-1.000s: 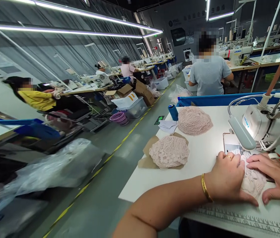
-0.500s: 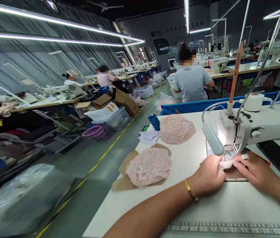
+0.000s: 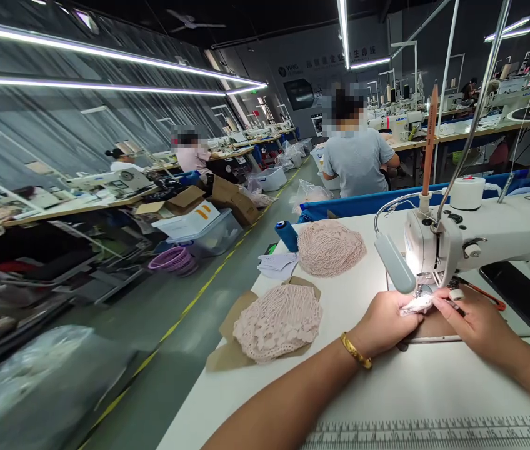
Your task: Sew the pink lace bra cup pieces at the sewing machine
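Note:
My left hand [image 3: 384, 322], with a gold bangle at the wrist, and my right hand [image 3: 474, 319] both pinch a small bunched piece of pale pink lace [image 3: 415, 305]. They hold it just under the head of the white sewing machine [image 3: 480, 234], next to its grey lamp [image 3: 394, 264]. Two stacks of pink lace pieces lie on the white table [image 3: 377, 387] to the left: one stack [image 3: 278, 322] on brown paper, the other stack [image 3: 329, 247] farther back.
A blue thread cone [image 3: 286, 235] and white paper scraps [image 3: 277, 265] sit at the table's left edge. A black phone [image 3: 520, 300] lies right of the machine. A person in a grey shirt [image 3: 356, 159] sits ahead. An aisle with boxes and other workers runs left.
My hands gathered the flat lace piece into a small bunch and carried it up under the machine head. The camera view swung to the right.

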Motion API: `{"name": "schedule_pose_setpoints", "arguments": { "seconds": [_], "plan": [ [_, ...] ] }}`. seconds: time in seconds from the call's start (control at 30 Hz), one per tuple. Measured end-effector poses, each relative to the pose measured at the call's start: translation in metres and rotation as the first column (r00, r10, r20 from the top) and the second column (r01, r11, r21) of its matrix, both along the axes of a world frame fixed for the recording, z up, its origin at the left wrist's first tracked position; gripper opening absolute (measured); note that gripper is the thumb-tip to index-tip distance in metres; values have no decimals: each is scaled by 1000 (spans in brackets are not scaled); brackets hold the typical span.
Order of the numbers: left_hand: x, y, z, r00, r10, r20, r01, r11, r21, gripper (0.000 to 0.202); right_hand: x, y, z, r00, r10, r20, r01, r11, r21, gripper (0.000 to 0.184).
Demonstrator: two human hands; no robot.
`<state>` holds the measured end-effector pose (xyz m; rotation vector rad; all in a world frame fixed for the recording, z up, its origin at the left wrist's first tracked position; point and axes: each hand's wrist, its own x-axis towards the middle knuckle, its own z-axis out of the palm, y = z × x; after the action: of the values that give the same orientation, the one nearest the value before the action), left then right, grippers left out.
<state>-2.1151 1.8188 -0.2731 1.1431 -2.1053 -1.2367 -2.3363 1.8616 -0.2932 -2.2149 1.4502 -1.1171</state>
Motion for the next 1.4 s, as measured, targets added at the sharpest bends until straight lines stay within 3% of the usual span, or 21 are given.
{"name": "schedule_pose_setpoints", "arguments": {
  "seconds": [0.27, 0.57, 0.8, 0.93, 1.13, 1.23, 1.3, 1.33, 1.4],
  "plan": [
    [3, -1, -2, 992, 72, 104, -51, 981, -190, 26, 6, 1, 10, 993, 116, -25, -119, 968, -222, 20],
    [2, -4, 0, 991, 21, 130, -4, 991, -133, 20, 6, 0, 1, 996, 83, -40, -90, 971, -223, 20],
    [3, -3, 3, 996, -27, 88, 29, 999, -21, 19, 6, -1, 4, 995, 78, -56, -90, 963, -254, 25],
    [4, -2, -1, 1000, 0, 22, -2, 997, 73, 26, 5, 0, 2, 995, 80, -53, -91, 961, -260, 22],
    [4, 1, -3, 999, 44, -22, -42, 994, 102, 23, 3, -1, -2, 990, 131, -43, -137, 968, -209, 19],
    [4, 4, -5, 999, 22, -30, -22, 1000, -12, 21, 0, -1, -2, 988, 140, -71, -152, 968, -202, 20],
    [6, 8, -8, 1000, -20, -22, 15, 979, -202, 27, -4, 0, -2, 975, 179, -134, -200, 967, -158, 22],
    [7, 11, -10, 999, -45, -2, 42, 946, -321, 28, -6, 1, -2, 959, 220, -178, -244, 961, -127, 24],
    [9, 16, -13, 995, -78, 60, 98, 830, -549, 24, -10, 3, -3, 911, 314, -267, -342, 938, -63, 27]
  ]
}}
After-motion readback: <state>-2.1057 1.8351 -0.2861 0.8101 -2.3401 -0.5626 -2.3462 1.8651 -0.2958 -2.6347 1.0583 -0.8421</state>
